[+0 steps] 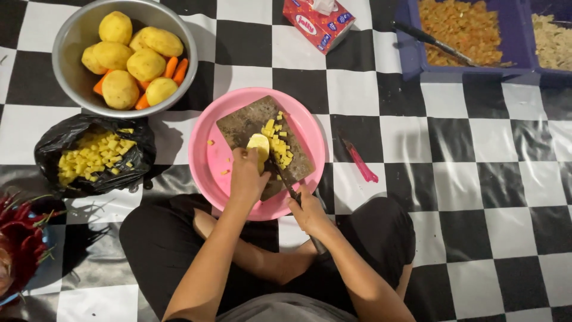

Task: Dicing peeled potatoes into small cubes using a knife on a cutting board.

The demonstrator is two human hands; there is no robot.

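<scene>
A pink round basin (210, 170) sits on the checkered floor in front of my crossed legs. Inside it lies a dark cutting board (241, 122) with a pile of small yellow potato cubes (280, 143). My left hand (247, 176) holds a peeled potato piece (258, 145) down on the board. My right hand (308, 211) grips a dark knife (281, 174), its blade resting against the potato next to the cubes.
A metal bowl (71, 45) at upper left holds peeled potatoes and carrots. A black bag (53, 143) holds diced potato. A pink-handled peeler (360, 162) lies to the right. A tissue box (317, 22), a purple tray (414, 59) of chopped food, and red chillies (21, 244) surround the spot.
</scene>
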